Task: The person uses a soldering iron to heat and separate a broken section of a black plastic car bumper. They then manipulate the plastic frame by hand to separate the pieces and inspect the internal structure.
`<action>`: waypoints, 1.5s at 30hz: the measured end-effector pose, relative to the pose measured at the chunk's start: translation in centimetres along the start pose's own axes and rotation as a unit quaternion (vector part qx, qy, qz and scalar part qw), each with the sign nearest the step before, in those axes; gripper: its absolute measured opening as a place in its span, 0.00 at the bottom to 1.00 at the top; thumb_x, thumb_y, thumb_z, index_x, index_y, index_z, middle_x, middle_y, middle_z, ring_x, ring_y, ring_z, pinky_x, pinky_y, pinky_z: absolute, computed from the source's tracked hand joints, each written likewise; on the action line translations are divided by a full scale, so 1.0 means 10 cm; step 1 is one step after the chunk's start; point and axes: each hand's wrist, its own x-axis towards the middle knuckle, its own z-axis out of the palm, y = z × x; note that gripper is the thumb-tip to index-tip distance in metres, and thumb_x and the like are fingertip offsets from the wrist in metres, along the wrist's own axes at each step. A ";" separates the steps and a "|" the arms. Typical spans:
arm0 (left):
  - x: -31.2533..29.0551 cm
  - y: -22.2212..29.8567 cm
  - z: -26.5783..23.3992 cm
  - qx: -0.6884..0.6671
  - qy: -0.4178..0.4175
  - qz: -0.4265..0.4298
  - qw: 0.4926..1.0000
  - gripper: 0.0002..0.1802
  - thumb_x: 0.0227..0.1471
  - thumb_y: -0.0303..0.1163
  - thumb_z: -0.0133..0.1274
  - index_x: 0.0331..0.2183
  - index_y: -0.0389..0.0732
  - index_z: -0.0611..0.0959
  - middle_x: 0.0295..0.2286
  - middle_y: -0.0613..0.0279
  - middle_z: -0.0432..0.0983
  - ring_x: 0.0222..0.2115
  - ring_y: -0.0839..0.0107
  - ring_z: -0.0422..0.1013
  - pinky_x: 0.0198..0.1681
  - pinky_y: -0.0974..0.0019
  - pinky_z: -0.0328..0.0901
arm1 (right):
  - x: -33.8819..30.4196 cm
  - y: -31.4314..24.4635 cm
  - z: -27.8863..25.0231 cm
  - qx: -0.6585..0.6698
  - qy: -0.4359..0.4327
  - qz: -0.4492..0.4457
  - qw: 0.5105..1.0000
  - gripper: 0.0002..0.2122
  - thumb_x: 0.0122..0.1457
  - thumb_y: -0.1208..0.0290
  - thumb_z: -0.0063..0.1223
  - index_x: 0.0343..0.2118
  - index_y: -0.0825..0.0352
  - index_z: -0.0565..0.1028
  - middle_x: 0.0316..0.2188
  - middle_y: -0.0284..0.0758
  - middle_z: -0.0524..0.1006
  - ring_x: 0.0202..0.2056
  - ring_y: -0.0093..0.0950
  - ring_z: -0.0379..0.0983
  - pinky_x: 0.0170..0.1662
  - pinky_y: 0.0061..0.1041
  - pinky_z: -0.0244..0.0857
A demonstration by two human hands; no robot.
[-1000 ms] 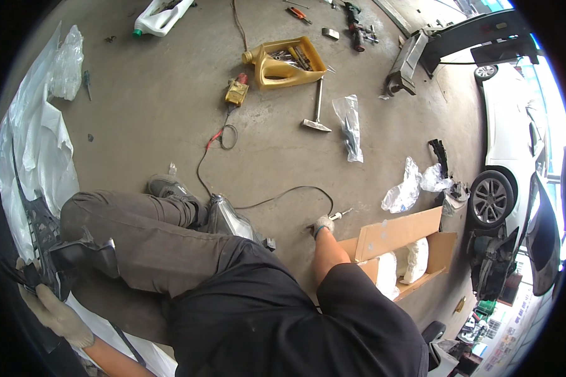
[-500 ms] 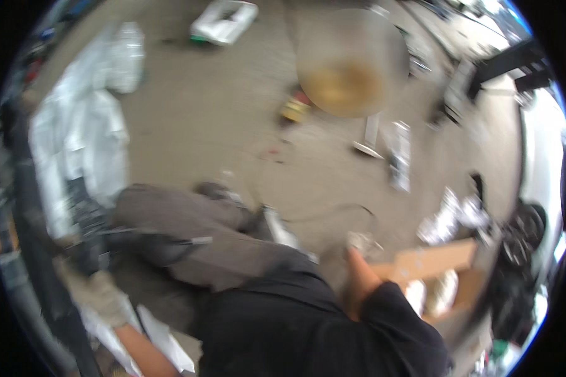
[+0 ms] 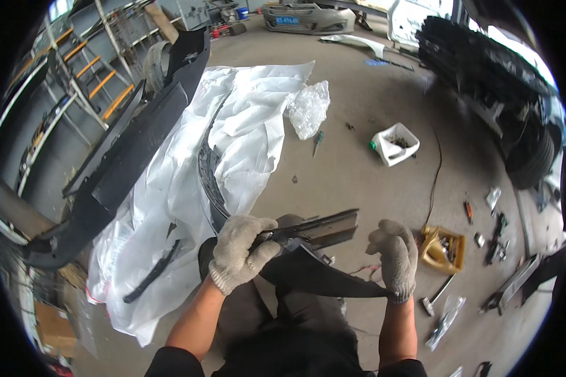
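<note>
Scene viewed from the wearer's head through a wide fisheye lens, tilted down and forward, left hand [image 3: 238, 254] and right hand [image 3: 397, 256] seen close up, floor [image 3: 352, 201] shown stretching away beyond, rack [image 3: 103, 85] bent along the left rim.

- Crumpled white sheet [image 3: 258, 141] spread on the floor [image 3: 352, 81]
- Clear bubble wrap [image 3: 309, 110] at the sheet's edge
- Teal-handled screwdriver [image 3: 319, 139] just beside the bubble wrap
- White cut-open jug [image 3: 403, 157] with small dark bits [image 3: 398, 142] inside
- Yellow cut-open jug [image 3: 461, 254] holding tools [image 3: 448, 247]
- Hammer [image 3: 429, 304] near the yellow jug
</note>
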 end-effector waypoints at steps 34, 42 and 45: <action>-0.01 -0.15 0.03 -0.042 0.028 0.017 0.999 0.18 0.44 0.37 0.66 0.39 0.44 0.80 0.27 0.64 0.74 0.32 0.58 0.69 0.42 0.56 0.64 | 0.21 -0.86 0.93 -0.256 -0.019 -0.055 0.965 0.16 0.62 0.60 0.56 0.33 0.73 0.79 0.23 0.31 0.78 0.24 0.18 0.71 0.29 0.17 0.64; 0.13 -0.05 0.01 -0.057 0.082 0.054 0.993 0.14 0.48 0.29 0.63 0.39 0.42 0.83 0.32 0.62 0.78 0.37 0.57 0.73 0.46 0.55 0.66 | 0.34 -0.72 0.67 -0.273 0.017 -0.098 0.957 0.23 0.65 0.54 0.51 0.38 0.76 0.79 0.23 0.33 0.77 0.22 0.22 0.70 0.27 0.19 0.61; 0.22 -0.03 0.02 -0.088 0.054 0.060 0.993 0.10 0.49 0.27 0.62 0.37 0.41 0.84 0.31 0.61 0.79 0.36 0.58 0.75 0.45 0.55 0.67 | 0.34 -0.51 0.48 -0.279 0.038 -0.080 0.956 0.21 0.65 0.57 0.50 0.39 0.75 0.79 0.24 0.33 0.77 0.22 0.22 0.70 0.26 0.21 0.61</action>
